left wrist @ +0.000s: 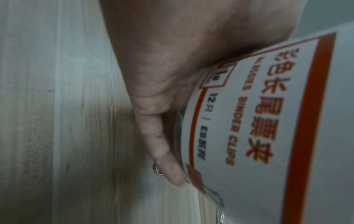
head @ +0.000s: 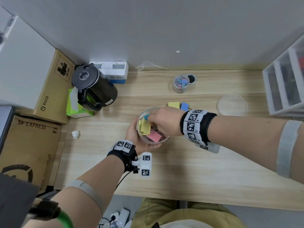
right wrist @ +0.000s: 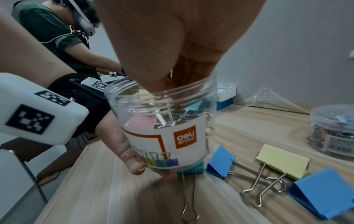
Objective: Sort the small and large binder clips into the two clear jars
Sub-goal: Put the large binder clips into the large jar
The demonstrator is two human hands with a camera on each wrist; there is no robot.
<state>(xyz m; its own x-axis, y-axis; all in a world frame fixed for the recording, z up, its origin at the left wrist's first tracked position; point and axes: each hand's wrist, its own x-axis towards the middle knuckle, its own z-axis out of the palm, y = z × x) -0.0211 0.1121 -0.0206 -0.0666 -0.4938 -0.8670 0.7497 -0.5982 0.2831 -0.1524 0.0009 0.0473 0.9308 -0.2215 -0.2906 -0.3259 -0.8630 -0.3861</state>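
My left hand [head: 136,137] grips the large clear jar [head: 154,142] from below, a little above the wooden table; its white and orange label [left wrist: 268,121] fills the left wrist view. Yellow and pink large clips [head: 145,128] lie inside. My right hand [head: 148,118] reaches into the jar mouth [right wrist: 162,94], fingertips pinching a teal large clip [head: 146,116] by its wire handles. On the table lie a yellow clip [right wrist: 283,160], two blue clips [right wrist: 220,162] and a teal clip [right wrist: 189,168] just under the jar. The small jar [head: 181,83] of small clips stands at the back.
A black lid [head: 191,79] lies beside the small jar and a clear lid [head: 232,105] lies to the right. A black kettle [head: 93,86], a green tissue pack and cardboard boxes [head: 29,145] stand on the left. White drawers [head: 283,83] stand on the right.
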